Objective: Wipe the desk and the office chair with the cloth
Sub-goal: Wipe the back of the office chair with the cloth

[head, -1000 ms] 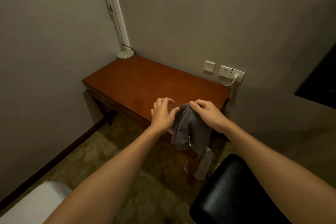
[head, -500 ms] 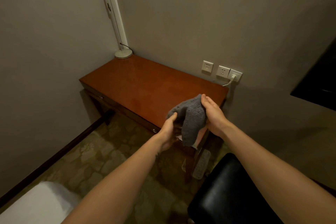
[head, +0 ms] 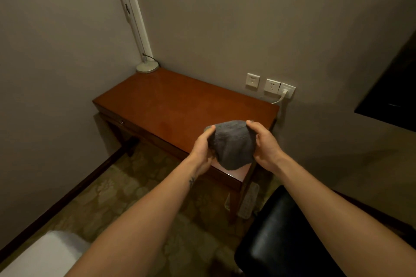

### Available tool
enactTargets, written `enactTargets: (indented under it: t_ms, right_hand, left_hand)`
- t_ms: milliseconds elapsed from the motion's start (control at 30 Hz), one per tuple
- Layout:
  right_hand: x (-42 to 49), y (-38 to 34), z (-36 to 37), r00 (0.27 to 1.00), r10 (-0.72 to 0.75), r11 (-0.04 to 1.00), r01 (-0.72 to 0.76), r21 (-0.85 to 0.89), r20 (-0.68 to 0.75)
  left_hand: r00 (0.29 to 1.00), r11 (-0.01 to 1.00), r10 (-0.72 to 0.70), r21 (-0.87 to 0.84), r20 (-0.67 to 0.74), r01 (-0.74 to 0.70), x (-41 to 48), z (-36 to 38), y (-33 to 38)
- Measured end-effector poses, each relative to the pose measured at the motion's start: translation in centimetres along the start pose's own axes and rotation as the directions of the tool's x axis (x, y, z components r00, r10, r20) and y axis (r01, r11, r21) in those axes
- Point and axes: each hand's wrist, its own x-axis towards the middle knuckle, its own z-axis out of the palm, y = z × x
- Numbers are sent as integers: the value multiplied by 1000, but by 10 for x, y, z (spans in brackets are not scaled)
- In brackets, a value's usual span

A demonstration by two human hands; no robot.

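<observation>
A grey cloth [head: 233, 145] hangs stretched between both hands above the near right corner of the reddish-brown wooden desk [head: 171, 105]. My left hand [head: 202, 148] grips the cloth's left edge and my right hand [head: 265, 145] grips its right edge. The lower part of the cloth droops over the desk corner. The black seat of the office chair [head: 286, 240] shows at the lower right, under my right forearm.
A white lamp base [head: 147, 67] with its pole stands at the desk's far left corner. Wall sockets [head: 271, 86] with a white plug sit behind the desk. A white power strip [head: 247, 202] leans by the desk leg. A white surface [head: 42, 256] fills the lower left corner.
My left hand, open beside the hanging cloth a second ago, now grips its left edge. Both hands have spread the cloth out wide and lifted it over the desk corner.
</observation>
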Motion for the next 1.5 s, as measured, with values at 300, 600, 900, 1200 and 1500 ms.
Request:
enactTargets:
  t_ms: [300, 600, 900, 1200, 1500]
  right_hand:
    - [-7, 4, 5, 996, 83, 992, -81, 100, -14]
    - [-12, -1, 17, 993, 59, 971, -34, 237, -100]
    - [-5, 11, 32, 985, 75, 961, -30, 274, -155]
    - [-7, 15, 51, 991, 102, 927, -63, 370, -86]
    - [-6, 12, 64, 998, 68, 922, -62, 381, -1]
  left_hand:
    - [963, 974, -222, -6, 154, 226, 7, -6, 3]
    - [980, 988, -138, 84, 145, 127, 24, -17, 17]
    - [982, 972, -124, 218, 144, 91, 44, -32, 15]
    - [933, 927, -281, 314, 225, 203, 25, -33, 27]
    - [945, 956, -243, 222, 219, 194, 25, -33, 33]
